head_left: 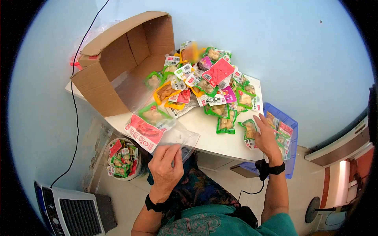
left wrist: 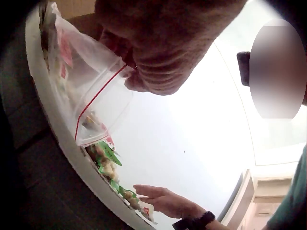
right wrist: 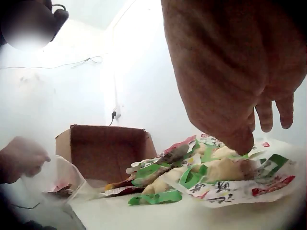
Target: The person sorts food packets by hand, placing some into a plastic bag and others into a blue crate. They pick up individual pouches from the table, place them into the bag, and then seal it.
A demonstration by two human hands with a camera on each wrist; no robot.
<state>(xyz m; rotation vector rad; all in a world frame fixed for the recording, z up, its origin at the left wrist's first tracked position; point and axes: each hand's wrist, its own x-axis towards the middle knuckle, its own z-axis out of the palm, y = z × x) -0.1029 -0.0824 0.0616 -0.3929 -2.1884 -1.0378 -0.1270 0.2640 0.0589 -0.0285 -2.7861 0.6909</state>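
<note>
My left hand (head_left: 165, 169) pinches the edge of a clear zip bag (head_left: 183, 137) at the table's front edge; a red-and-white packet (head_left: 145, 131) and a green-edged one (head_left: 152, 114) lie in or under its film. In the left wrist view the bag's red zip line shows below the left hand (left wrist: 158, 52). My right hand (head_left: 267, 137), fingers extended, is at a green-edged packet (head_left: 250, 133) near the table's right end. From the right wrist view, the right hand (right wrist: 230, 72) is above that packet (right wrist: 230, 177); whether it touches is unclear.
A heap of mixed packets (head_left: 218, 72) covers the table's middle, beside an open cardboard box (head_left: 90, 84) lying on its side. To the right, a blue basket (head_left: 292, 157) holds several packets. A bucket (head_left: 138, 173) of packets stands below left, near a grey appliance (head_left: 80, 212).
</note>
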